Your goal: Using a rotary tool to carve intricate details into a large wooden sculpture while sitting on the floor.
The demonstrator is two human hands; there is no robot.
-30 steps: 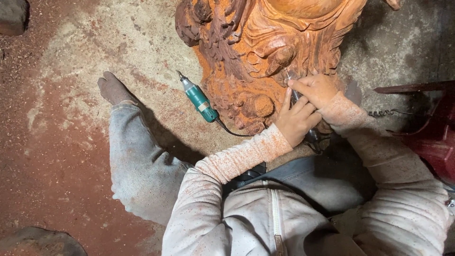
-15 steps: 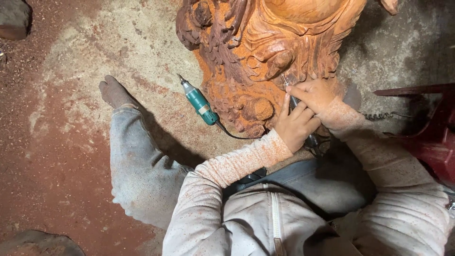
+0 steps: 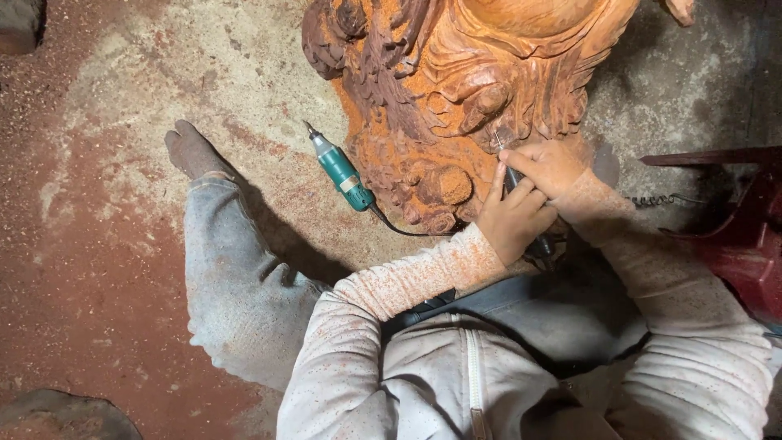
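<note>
The carving [image 3: 464,90], a large reddish-orange wooden piece thick with scrolls and folds, stands on the floor [image 3: 163,106] straight in front of the seated person, close enough that both arms reach its lower edge without stretching. Both hands meet at that lower right edge. The right hand [image 3: 547,167] closes its fingers around a thin dark tool [image 3: 511,175], held like a pen so the fine metal tip rests against a groove of the carving. The left hand [image 3: 513,218] lies just beneath, its fingers wrapped about the tool's lower body, with one finger raised along the wood; this looks like a brace that steadies the tip for small, close work. A dark cord end shows below the hands.

A green rotary tool [image 3: 342,173] lies on the floor just left of the carving's base, its bit pointing away from the person and its black cable [image 3: 399,228] running back under the carving's edge; it sits within easy reach, as a spare would. The person's leg [image 3: 236,269] stretches out left of the carving. Red dust covers the floor and speckles the sleeves [image 3: 407,281]. A dark red frame [image 3: 733,220] stands right of the carving, with a coiled cord [image 3: 664,200] between them.
</note>
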